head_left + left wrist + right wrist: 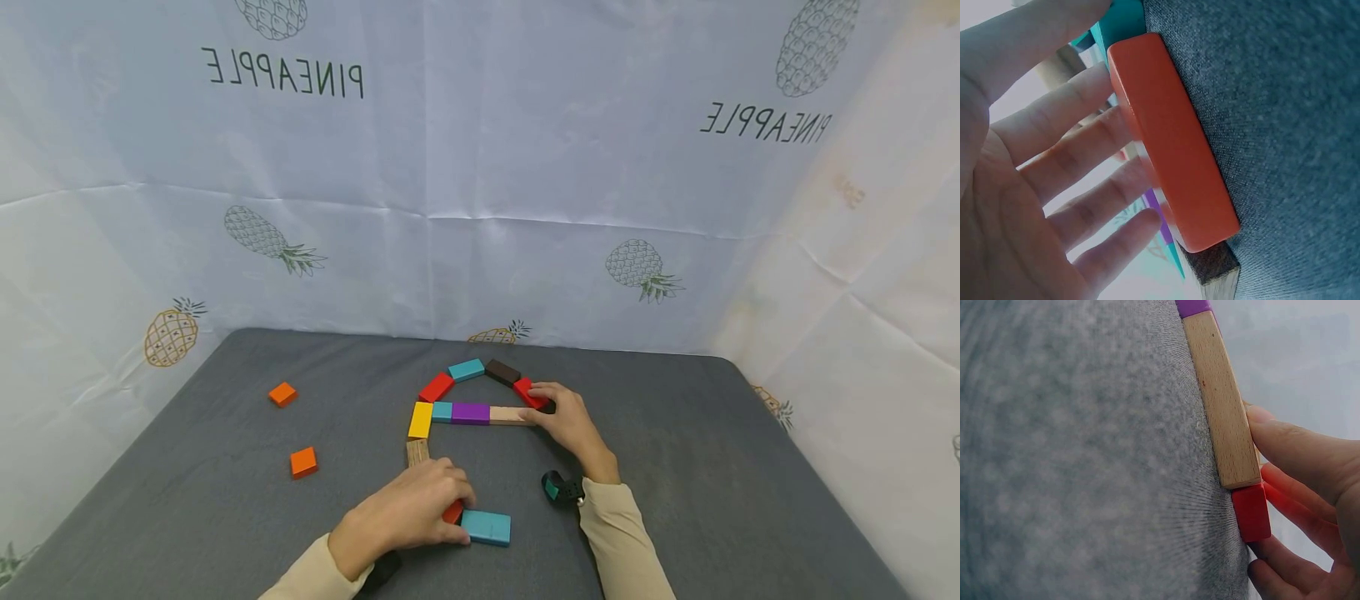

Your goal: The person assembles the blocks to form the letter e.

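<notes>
My left hand (411, 508) lies over an orange-red block (1172, 144), its fairly straight fingers along the block's upper edge. The thumb tip reaches a light-blue block (487, 527) end to end with it. A striped wooden block (417, 452) meets its other end. With my right hand (570, 421) I hold a red block (1252, 515) at the row's corner, fingers round its outer side. That hand's thumb touches a plain wooden block (1225, 412). Beside this come a purple block (470, 413) and a small blue block (442, 412).
A yellow block (421, 420), red block (437, 387), blue block (467, 370) and dark brown block (502, 372) curve around the far side. Two orange blocks, one farther (282, 394) and one nearer (303, 462), lie left on the grey tabletop (187, 500). A pineapple-print curtain (480, 167) hangs behind.
</notes>
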The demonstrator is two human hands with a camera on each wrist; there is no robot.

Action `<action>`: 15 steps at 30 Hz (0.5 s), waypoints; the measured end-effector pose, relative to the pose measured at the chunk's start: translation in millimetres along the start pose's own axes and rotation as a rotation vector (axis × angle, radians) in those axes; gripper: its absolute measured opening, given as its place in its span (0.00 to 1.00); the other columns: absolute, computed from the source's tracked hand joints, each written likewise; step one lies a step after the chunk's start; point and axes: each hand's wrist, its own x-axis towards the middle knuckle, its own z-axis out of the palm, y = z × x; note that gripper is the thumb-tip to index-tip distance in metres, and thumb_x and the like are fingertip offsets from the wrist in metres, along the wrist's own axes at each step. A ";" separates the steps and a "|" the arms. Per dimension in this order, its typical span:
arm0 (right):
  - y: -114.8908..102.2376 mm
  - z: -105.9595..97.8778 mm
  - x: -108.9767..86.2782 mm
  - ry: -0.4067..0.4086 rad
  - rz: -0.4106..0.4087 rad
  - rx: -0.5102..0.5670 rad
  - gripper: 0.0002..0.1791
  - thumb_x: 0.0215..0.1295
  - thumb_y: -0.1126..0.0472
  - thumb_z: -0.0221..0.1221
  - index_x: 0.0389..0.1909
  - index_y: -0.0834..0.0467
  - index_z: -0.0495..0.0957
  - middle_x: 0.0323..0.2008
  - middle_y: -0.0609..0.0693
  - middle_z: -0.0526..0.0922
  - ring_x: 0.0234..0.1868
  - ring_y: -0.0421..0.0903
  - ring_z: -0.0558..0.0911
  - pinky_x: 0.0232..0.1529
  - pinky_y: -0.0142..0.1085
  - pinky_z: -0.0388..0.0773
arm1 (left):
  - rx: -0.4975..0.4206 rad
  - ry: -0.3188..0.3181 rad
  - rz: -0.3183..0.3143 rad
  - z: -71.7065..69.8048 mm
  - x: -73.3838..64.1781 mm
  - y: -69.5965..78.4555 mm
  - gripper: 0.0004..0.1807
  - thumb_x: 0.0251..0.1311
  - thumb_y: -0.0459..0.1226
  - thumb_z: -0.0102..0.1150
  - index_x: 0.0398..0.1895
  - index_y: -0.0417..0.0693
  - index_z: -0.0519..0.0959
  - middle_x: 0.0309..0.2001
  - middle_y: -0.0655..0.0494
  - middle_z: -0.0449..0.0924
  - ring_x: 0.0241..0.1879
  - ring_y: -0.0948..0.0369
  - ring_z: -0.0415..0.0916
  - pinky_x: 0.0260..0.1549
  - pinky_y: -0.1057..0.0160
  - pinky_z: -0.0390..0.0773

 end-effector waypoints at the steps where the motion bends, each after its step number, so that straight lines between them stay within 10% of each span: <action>1: -0.2 -0.1 -0.1 -0.001 0.001 0.000 0.26 0.61 0.54 0.68 0.58 0.63 0.80 0.64 0.58 0.76 0.69 0.62 0.69 0.67 0.59 0.67 | -0.002 -0.001 -0.005 -0.2 0.0 0.0 0.13 0.53 0.50 0.73 0.39 0.58 0.87 0.36 0.71 0.80 0.37 0.71 0.67 0.37 0.73 0.71; 15: -0.3 0.1 -0.6 0.002 0.003 -0.013 0.26 0.61 0.54 0.68 0.58 0.62 0.80 0.64 0.58 0.76 0.69 0.61 0.70 0.67 0.59 0.67 | -0.033 -0.008 -0.015 -3.9 -1.9 -2.6 0.19 0.51 0.52 0.74 0.45 0.57 0.86 0.41 0.69 0.82 0.41 0.70 0.69 0.40 0.71 0.74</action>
